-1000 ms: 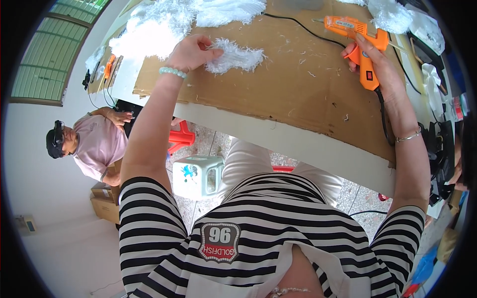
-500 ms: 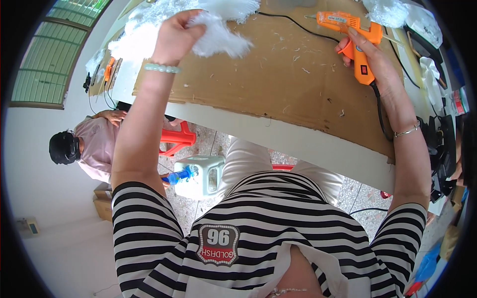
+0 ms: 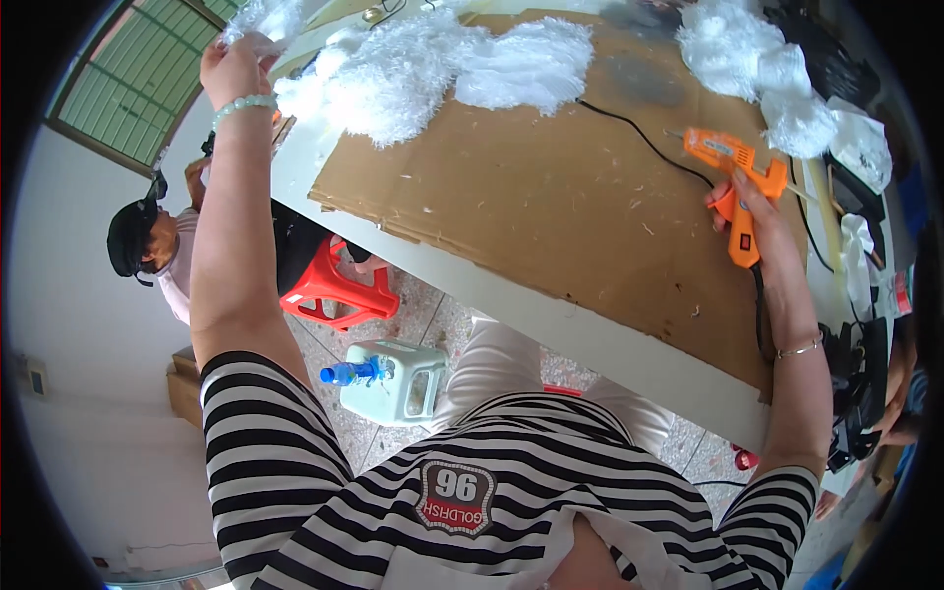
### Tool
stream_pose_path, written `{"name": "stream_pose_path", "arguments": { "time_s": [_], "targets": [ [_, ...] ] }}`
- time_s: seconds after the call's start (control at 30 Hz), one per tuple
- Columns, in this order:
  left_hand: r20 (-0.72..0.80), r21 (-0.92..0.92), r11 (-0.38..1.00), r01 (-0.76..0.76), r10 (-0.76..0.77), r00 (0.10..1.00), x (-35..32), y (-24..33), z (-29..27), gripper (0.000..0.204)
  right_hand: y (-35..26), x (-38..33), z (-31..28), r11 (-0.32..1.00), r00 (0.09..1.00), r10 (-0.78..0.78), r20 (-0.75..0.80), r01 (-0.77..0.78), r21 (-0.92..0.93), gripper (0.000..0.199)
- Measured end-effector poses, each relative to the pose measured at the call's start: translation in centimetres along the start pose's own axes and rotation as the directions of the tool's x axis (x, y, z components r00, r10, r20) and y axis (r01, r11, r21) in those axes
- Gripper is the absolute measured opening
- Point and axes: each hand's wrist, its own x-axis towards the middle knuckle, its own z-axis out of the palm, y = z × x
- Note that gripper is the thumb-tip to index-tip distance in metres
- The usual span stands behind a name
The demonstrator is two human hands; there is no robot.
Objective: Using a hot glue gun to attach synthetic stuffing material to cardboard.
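My right hand is wrapped round the handle of an orange glue gun, fingers at its trigger. The gun's nozzle points left over the cardboard, and a pale glue stick comes out of its back. At the far left, my left hand is raised, its fingers closed on a shiny white fluffy piece. My fingertips are partly hidden by this piece. Right of that hand lies a heap of white fluffy material, with a flatter white fluffy piece against it.
Brown cardboard covers much of the white table. More white fluff lies at the far right. A black cord crosses the cardboard. A person in a dark cap sits left, near a red stool. A pale green jug stands on the floor.
My left hand has moved left and away from the cardboard's middle; one fluffy piece now lies beside the heap. The glue gun sits lower in view, and the whole view has shifted.
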Motion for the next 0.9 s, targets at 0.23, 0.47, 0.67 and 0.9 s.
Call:
{"name": "stream_pose_path", "arguments": {
  "time_s": [0.23, 0.47, 0.67, 0.9],
  "targets": [
    [-0.118, 0.047, 0.974, 0.223, -0.216, 0.969, -1.2, -6.9, -0.1, 0.034, 0.1, -0.2, -0.2, 1.0, 1.0, -0.028, 0.008, 0.028, 0.009, 0.038],
    [-0.231, 0.479, 0.845, 0.237, -0.139, 0.963, 1.1, -12.4, 2.2, 0.036, 0.2, -0.3, -0.4, 1.0, 1.0, -0.007, -0.017, 0.008, 0.009, 0.04],
    [-0.205, 0.779, 0.613, 0.132, 0.051, 0.977, 1.4, -14.3, 0.3, 0.031, -0.1, -0.4, -0.2, 1.0, 1.0, -0.003, -0.015, 0.003, 0.022, 0.041],
    [-0.065, 0.487, 0.868, -0.097, 0.147, 0.987, -7.4, -10.2, -0.7, 0.007, 0.1, -0.4, -0.3, 1.0, 1.0, -0.017, 0.01, 0.017, 0.022, 0.04]
  ]
}}
